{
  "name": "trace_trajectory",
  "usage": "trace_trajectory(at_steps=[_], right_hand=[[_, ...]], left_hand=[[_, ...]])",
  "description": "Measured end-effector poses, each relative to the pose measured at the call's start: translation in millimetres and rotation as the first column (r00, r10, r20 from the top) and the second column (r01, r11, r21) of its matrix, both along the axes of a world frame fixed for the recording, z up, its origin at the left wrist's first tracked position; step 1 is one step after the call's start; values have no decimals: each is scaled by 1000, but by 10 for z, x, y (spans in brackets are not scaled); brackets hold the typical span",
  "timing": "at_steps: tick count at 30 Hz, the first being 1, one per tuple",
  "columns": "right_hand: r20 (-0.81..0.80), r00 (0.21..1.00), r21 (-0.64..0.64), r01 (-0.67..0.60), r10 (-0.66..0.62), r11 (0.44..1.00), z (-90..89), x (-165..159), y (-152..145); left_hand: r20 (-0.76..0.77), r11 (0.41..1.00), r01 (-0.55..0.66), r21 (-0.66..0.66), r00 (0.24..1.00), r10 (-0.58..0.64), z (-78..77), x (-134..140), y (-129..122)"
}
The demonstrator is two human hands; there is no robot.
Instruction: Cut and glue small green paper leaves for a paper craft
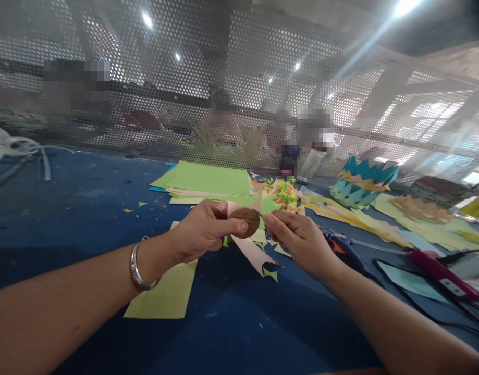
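In the middle of the head view, my left hand (200,229) grips a round, flat brown disc (250,220), its thumb pressed on the face. A bracelet (135,265) circles that wrist. My right hand (296,234) is closed in a pinch just right of the disc. A thin dark piece spans from its fingertips to the disc's edge; its kind is unclear. Beneath the hands lie a pale pink paper strip (253,254) with a notched end and a small green scrap (270,274). A yellow-green paper sheet (164,297) lies under my left forearm, partly hidden.
Stacked green paper (208,178) lies ahead on the blue table (239,333), beside a heap of paper scraps (284,192). Teal zigzag paper bands (366,174), a blue-and-orange tool (351,252) and a magenta power strip (438,273) with cables are right. A perforated screen (164,67) stands behind.
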State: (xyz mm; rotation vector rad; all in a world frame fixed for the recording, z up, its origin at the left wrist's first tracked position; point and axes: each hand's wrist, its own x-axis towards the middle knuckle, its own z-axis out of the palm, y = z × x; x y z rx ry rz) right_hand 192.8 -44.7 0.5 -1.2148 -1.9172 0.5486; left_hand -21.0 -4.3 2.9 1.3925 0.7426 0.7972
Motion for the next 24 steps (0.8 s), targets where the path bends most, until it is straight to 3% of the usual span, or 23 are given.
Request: trace_trajectory(at_steps=[13,24], right_hand=[[63,998,3,-5,4,1000,15,5,-11],[11,999,-7,-49,49,999,-15,-11,12]], left_hand=[[-55,998,50,34,997,-48,-19,-32,52],[-79,992,91,87,993,-84,115,25,-36]])
